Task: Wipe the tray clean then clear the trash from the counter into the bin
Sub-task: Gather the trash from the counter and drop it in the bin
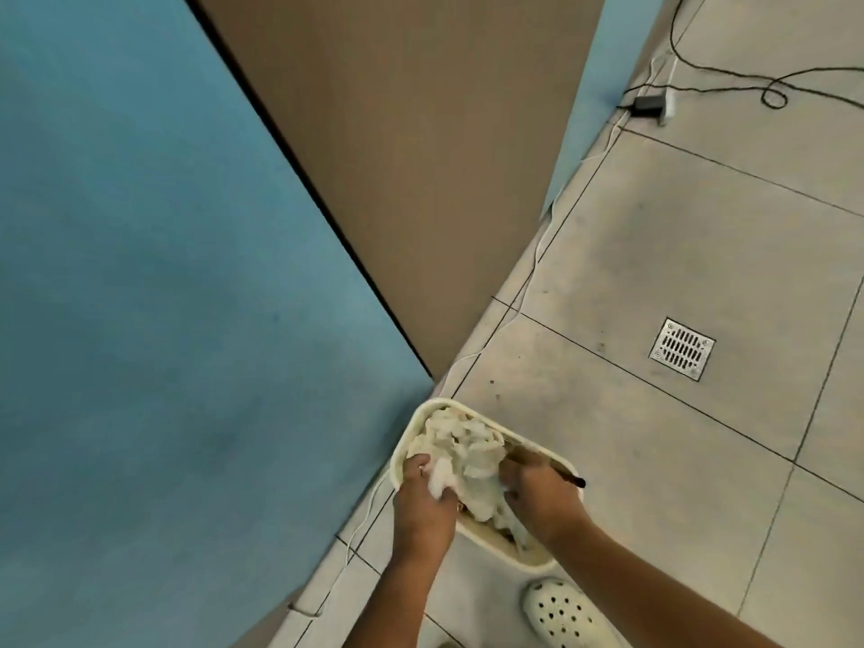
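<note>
A cream rectangular bin (403, 444) stands on the tiled floor against the blue wall, heaped with crumpled white tissue paper (467, 444). My left hand (423, 500) reaches into the bin's near left side and grips a wad of the tissue between thumb and fingers. My right hand (537, 500) is at the near right side, its fingers curled into the tissue pile. A thin brown stick with a dark tip (572, 479) pokes out over the bin's right rim beside my right hand; whether that hand holds it is unclear. No tray or counter is in view.
A blue wall (163, 273) and a brown panel (397, 156) rise to the left. On the floor are a metal drain grate (682, 349), a white cable along the wall, a black adapter with cords (649, 104), and my white perforated clog (563, 610).
</note>
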A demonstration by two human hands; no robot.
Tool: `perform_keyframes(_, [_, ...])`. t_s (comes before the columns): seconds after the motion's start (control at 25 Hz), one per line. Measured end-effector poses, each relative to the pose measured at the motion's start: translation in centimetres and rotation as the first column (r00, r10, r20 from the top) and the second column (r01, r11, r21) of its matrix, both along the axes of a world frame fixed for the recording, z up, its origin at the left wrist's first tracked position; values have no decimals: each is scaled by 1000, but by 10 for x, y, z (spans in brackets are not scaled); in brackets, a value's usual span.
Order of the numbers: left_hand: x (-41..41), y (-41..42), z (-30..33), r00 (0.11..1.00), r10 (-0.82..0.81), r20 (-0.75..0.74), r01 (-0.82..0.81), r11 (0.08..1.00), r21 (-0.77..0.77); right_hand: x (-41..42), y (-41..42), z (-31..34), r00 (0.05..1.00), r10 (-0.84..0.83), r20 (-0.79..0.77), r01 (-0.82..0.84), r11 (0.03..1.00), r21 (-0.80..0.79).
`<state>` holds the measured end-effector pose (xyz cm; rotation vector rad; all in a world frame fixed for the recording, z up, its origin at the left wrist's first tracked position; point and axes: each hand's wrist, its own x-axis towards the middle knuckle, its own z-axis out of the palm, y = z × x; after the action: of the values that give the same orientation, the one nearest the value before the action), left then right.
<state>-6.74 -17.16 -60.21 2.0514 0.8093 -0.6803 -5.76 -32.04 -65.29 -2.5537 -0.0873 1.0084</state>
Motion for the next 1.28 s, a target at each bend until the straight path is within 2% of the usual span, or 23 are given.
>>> perform_keyframes(0.04, [8, -2, -19, 996, -85, 3, 84, 993, 79, 0, 2, -18, 1000, 5, 20, -4, 999, -35])
perform_keyframes(0.08, [16, -3, -36, 980, -197, -13, 196, 965, 176, 0, 5, -35, 996, 82, 19, -80, 992, -93])
perform_keyframes(0.16, [25, -4, -64, 891, -443, -102, 448, 821, 353, -3, 7, -60, 949, 315, 4, -307, 929, -204])
perform_keyframes(0.2, [26, -6, -81, 855, -499, -140, 512, 773, 374, -7, 7, -73, 925, 379, -41, -377, 896, -233])
perform_keyframes(0.36, [28, -21, -124, 926, -330, -182, 367, 897, 244, 2, 4, -105, 889, 422, -179, -454, 863, -220])
perform_keyframes(0.4, [28, -23, -122, 920, -333, -204, 375, 901, 219, 4, 4, -104, 890, 417, -183, -450, 868, -209])
perform_keyframes(0.44, [27, -24, -116, 903, -360, -233, 404, 897, 179, 3, 4, -101, 919, 361, -157, -386, 904, -185])
perform_keyframes(0.52, [20, -22, -92, 881, -405, -245, 445, 885, 138, -3, 4, -87, 992, 94, -80, -102, 989, -110])
perform_keyframes(0.56, [13, -19, -74, 883, -413, -225, 448, 884, 135, -9, 4, -74, 997, -40, -63, 36, 998, -54])
perform_keyframes(0.6, [6, -16, -58, 892, -408, -197, 437, 889, 136, -16, 4, -60, 993, -108, -55, 107, 994, -24])
perform_keyframes(0.72, [-13, -10, -13, 929, -359, -91, 368, 919, 138, -38, 1, -17, 991, -131, 5, 131, 991, 0])
perform_keyframes(0.8, [-20, -6, 7, 946, -319, -65, 325, 939, 116, -43, 0, 4, 996, -81, 24, 80, 996, 31])
perform_keyframes(0.92, [-27, -2, 18, 949, -312, -51, 316, 937, 147, -25, 9, 16, 990, 128, 57, -129, 992, 9])
perform_keyframes(1.04, [-20, 10, -1, 910, -406, -82, 412, 869, 275, 17, 23, -6, 954, 291, 69, -290, 957, -27])
perform_keyframes(1.12, [-21, 18, -26, 888, -437, -141, 459, 839, 293, 32, 27, -35, 940, 340, -19, -341, 938, -57])
perform_keyframes(1.28, [-34, 24, -65, 880, -449, -154, 474, 843, 255, 26, 29, -92, 912, 350, -214, -383, 912, -143])
